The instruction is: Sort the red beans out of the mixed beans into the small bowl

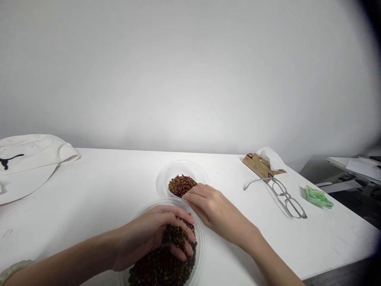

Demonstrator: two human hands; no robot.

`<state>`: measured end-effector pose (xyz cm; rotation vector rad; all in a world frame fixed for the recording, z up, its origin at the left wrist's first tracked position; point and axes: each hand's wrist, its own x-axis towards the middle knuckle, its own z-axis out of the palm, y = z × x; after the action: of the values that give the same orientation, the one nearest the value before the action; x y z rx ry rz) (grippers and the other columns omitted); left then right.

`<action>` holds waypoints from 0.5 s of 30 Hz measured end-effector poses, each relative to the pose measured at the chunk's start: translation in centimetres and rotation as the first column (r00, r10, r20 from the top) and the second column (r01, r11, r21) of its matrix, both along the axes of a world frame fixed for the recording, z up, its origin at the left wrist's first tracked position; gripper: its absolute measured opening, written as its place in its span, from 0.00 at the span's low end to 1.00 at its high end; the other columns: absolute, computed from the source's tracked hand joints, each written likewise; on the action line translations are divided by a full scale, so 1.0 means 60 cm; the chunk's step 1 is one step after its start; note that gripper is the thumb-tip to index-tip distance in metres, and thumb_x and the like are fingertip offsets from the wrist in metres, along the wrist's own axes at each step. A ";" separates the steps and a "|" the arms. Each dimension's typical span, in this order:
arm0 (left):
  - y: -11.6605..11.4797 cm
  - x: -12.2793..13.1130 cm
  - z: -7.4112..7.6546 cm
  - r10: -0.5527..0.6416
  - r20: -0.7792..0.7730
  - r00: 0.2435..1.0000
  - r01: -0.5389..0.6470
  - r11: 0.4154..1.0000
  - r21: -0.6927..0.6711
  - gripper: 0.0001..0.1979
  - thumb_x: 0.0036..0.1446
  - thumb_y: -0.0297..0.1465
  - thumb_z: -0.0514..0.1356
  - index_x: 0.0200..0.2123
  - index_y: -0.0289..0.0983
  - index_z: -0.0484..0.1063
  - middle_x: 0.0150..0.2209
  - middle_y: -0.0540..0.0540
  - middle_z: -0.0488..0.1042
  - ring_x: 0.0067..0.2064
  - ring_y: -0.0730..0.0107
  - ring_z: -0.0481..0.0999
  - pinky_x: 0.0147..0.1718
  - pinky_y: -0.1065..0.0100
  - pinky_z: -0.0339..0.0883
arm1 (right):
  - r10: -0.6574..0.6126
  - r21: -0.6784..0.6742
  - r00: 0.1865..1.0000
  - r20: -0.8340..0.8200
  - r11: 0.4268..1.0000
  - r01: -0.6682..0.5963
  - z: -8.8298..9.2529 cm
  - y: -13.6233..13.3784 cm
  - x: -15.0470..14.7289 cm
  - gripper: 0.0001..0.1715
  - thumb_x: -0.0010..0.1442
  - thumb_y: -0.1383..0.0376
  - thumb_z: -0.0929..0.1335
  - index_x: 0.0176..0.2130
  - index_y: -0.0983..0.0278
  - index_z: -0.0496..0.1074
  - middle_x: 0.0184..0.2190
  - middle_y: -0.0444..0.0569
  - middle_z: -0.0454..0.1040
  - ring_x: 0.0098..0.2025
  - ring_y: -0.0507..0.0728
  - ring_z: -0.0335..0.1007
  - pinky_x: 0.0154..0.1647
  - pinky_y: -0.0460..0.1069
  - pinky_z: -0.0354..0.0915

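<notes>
A large clear bowl (pixel 200 246) at the bottom centre holds many small red and green beads. My left hand (pixel 162 230) reaches over it from the left, its fingers spread and curved down onto the beads. Just behind stands a smaller white bowl (pixel 186 167) with more red and green beads (pixel 182 184). My right hand (pixel 210 204) lies at the front right rim of that smaller bowl, its fingers bent together. What its fingertips hold, if anything, is hidden.
At the left lies a white cap (pixel 38 159). On the right are a brown tissue pack (pixel 257 166), a pair of glasses (pixel 285 196) and a green packet (pixel 318 196). A wall (pixel 178 79) rises behind the white table (pixel 119 171).
</notes>
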<state>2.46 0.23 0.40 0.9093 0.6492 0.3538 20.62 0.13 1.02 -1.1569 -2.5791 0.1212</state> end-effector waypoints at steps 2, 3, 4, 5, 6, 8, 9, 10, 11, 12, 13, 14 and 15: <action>0.000 0.000 -0.001 -0.005 0.003 1.000 0.005 1.000 -0.002 0.10 0.49 0.28 0.53 0.37 0.34 0.66 0.33 0.45 0.70 0.35 0.65 0.72 0.36 0.63 0.63 | -0.001 0.007 1.000 0.002 1.000 0.001 0.000 0.000 0.000 0.10 0.62 0.71 0.59 0.40 0.64 0.67 0.31 0.48 0.69 0.36 0.55 0.64 0.37 0.49 0.60; 0.000 -0.001 -0.001 -0.005 0.003 1.000 0.005 1.000 -0.002 0.10 0.49 0.27 0.53 0.37 0.34 0.66 0.33 0.45 0.70 0.35 0.66 0.72 0.36 0.64 0.63 | -0.003 0.010 1.000 0.004 1.000 0.003 0.000 0.000 0.000 0.10 0.62 0.71 0.59 0.40 0.64 0.67 0.31 0.48 0.69 0.36 0.55 0.64 0.37 0.49 0.60; -0.001 -0.001 -0.002 -0.007 0.003 1.000 0.007 1.000 -0.002 0.10 0.49 0.27 0.53 0.37 0.34 0.66 0.33 0.45 0.70 0.35 0.65 0.72 0.36 0.64 0.63 | -0.005 0.013 1.000 0.004 1.000 0.005 0.000 0.001 0.000 0.10 0.62 0.71 0.59 0.40 0.64 0.67 0.31 0.48 0.69 0.36 0.54 0.64 0.37 0.49 0.60; -0.001 -0.001 -0.002 -0.007 0.004 1.000 0.007 1.000 -0.001 0.10 0.49 0.27 0.52 0.37 0.34 0.66 0.33 0.45 0.70 0.35 0.65 0.72 0.36 0.63 0.63 | -0.007 0.015 1.000 0.005 1.000 0.007 0.000 0.001 0.000 0.09 0.62 0.71 0.59 0.40 0.64 0.67 0.31 0.48 0.69 0.36 0.54 0.64 0.37 0.49 0.60; -0.001 -0.001 -0.003 -0.006 0.005 1.000 0.006 1.000 -0.001 0.10 0.49 0.27 0.52 0.37 0.34 0.66 0.33 0.45 0.70 0.35 0.65 0.72 0.36 0.63 0.63 | -0.007 0.016 1.000 0.005 1.000 0.007 0.000 0.001 0.000 0.09 0.62 0.71 0.60 0.40 0.64 0.67 0.31 0.48 0.69 0.36 0.54 0.64 0.37 0.49 0.60; -0.002 -0.001 -0.004 -0.005 0.006 1.000 0.005 1.000 0.000 0.10 0.49 0.27 0.52 0.37 0.34 0.66 0.33 0.45 0.70 0.35 0.65 0.72 0.37 0.63 0.63 | -0.007 0.016 1.000 0.004 1.000 0.007 0.001 0.000 0.000 0.09 0.61 0.71 0.60 0.40 0.64 0.67 0.31 0.48 0.69 0.37 0.54 0.64 0.37 0.48 0.60; -0.002 -0.001 -0.004 -0.006 0.006 1.000 0.006 1.000 -0.001 0.10 0.49 0.27 0.52 0.37 0.34 0.66 0.33 0.45 0.70 0.35 0.65 0.72 0.37 0.63 0.63 | -0.009 0.014 1.000 0.003 1.000 0.009 0.001 0.000 0.000 0.09 0.62 0.71 0.59 0.40 0.64 0.67 0.31 0.48 0.69 0.37 0.54 0.64 0.37 0.48 0.60; -0.002 -0.001 -0.004 -0.007 0.007 1.000 0.007 1.000 -0.002 0.10 0.49 0.27 0.52 0.37 0.33 0.66 0.33 0.45 0.70 0.35 0.65 0.72 0.36 0.63 0.63 | -0.009 0.012 1.000 0.002 1.000 0.009 0.001 0.000 0.000 0.10 0.62 0.71 0.59 0.40 0.64 0.67 0.31 0.48 0.69 0.36 0.54 0.64 0.37 0.48 0.60; -0.002 -0.001 -0.004 -0.007 0.008 1.000 0.007 1.000 -0.004 0.10 0.49 0.27 0.52 0.38 0.33 0.65 0.33 0.45 0.70 0.35 0.65 0.72 0.36 0.63 0.63 | -0.009 0.011 1.000 0.001 1.000 0.009 0.001 0.000 0.000 0.10 0.62 0.71 0.59 0.40 0.64 0.67 0.31 0.48 0.69 0.36 0.54 0.64 0.37 0.49 0.60; -0.002 -0.001 -0.004 -0.008 0.009 1.000 0.008 1.000 -0.005 0.10 0.49 0.27 0.52 0.38 0.33 0.65 0.33 0.45 0.70 0.35 0.65 0.72 0.36 0.63 0.63 | -0.008 0.010 1.000 -0.002 1.000 0.008 0.000 0.000 0.000 0.10 0.62 0.71 0.59 0.40 0.64 0.67 0.31 0.48 0.69 0.36 0.54 0.64 0.37 0.49 0.60; -0.002 -0.001 -0.004 -0.007 0.009 1.000 0.007 1.000 -0.005 0.10 0.50 0.27 0.52 0.38 0.33 0.65 0.33 0.45 0.70 0.35 0.65 0.72 0.37 0.63 0.63 | -0.007 0.008 1.000 -0.004 1.000 0.007 0.000 0.000 0.000 0.10 0.62 0.71 0.59 0.40 0.64 0.67 0.31 0.48 0.69 0.36 0.54 0.64 0.36 0.49 0.60; -0.002 -0.002 -0.004 -0.007 0.008 1.000 0.007 1.000 -0.005 0.10 0.50 0.27 0.52 0.38 0.33 0.65 0.33 0.45 0.70 0.36 0.65 0.71 0.37 0.63 0.63 | -0.003 0.007 1.000 -0.004 1.000 0.003 -0.001 0.000 0.001 0.10 0.62 0.71 0.59 0.40 0.64 0.67 0.31 0.48 0.69 0.36 0.54 0.64 0.36 0.49 0.60; -0.002 -0.002 -0.003 -0.006 0.006 1.000 0.006 1.000 -0.004 0.10 0.50 0.27 0.52 0.38 0.33 0.65 0.33 0.45 0.70 0.36 0.65 0.71 0.37 0.63 0.63 | 0.000 0.007 1.000 -0.005 1.000 0.000 -0.001 0.001 0.001 0.10 0.62 0.71 0.59 0.40 0.64 0.67 0.31 0.48 0.69 0.36 0.54 0.64 0.36 0.49 0.60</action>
<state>2.35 0.12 0.21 0.9059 0.6409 0.3500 20.67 0.18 0.96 -1.1534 -2.5732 0.1147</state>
